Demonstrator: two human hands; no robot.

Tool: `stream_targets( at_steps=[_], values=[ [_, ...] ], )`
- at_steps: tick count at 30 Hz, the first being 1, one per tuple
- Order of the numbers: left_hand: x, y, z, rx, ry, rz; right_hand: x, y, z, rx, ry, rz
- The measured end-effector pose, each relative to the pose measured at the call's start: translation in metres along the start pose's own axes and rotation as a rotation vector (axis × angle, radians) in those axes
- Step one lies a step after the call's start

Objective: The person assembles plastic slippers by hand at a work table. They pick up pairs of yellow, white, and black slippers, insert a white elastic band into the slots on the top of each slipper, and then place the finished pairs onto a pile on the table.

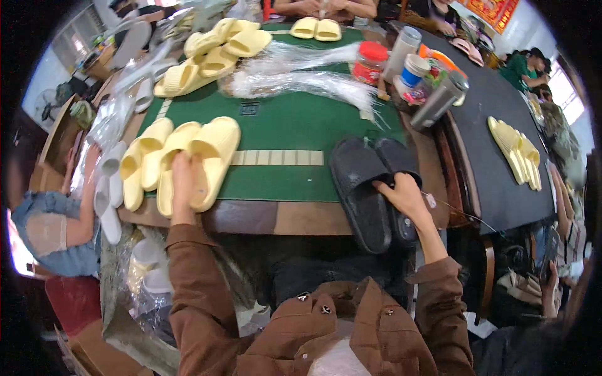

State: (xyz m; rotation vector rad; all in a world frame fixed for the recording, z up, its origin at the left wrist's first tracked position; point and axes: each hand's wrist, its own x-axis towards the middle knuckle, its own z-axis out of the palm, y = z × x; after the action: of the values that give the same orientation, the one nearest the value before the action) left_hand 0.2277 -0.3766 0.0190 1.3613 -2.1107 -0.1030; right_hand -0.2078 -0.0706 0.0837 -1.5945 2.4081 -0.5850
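My left hand (182,178) is closed on a pair of pale yellow slippers (216,150) at the table's near left. Its fingertips are partly hidden at the strap. Another pair of yellow slippers (130,169) lies just left of it. On the near right, my right hand (403,199) grips a pair of black slippers (362,182) at their inner edges, with the thumb inside the left one. The black slippers' heels stick out past the table's near edge.
A green mat (288,125) bears a tape strip (276,157) and bundles of clear plastic strands (295,84). More yellow slippers (216,59) lie at the far left. A red-lidded jar (370,61) and grey flasks (440,100) stand right. Other people sit around.
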Motion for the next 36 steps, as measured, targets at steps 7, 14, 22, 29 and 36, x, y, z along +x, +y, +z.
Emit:
stream_targets(
  at_steps=[7, 14, 22, 29, 36],
  values=[
    [0.016, 0.021, -0.010, 0.159, -0.012, -0.107, 0.005, -0.002, 0.011, -0.033, -0.034, 0.094],
    [-0.012, 0.087, -0.017, 0.217, 0.288, 0.012, 0.006, -0.042, 0.030, 0.281, 0.129, 0.043],
    [-0.020, 0.237, 0.013, -0.459, -0.067, 0.344, -0.036, -0.037, 0.021, 0.577, 0.172, -0.184],
    [-0.039, 0.289, 0.066, -0.496, -0.156, 0.466, -0.050, -0.032, -0.011, 0.441, 0.211, -0.332],
    [-0.053, 0.304, 0.063, -0.385, -0.063, 0.440, -0.053, -0.063, -0.054, 0.860, -0.107, -0.147]
  ],
)
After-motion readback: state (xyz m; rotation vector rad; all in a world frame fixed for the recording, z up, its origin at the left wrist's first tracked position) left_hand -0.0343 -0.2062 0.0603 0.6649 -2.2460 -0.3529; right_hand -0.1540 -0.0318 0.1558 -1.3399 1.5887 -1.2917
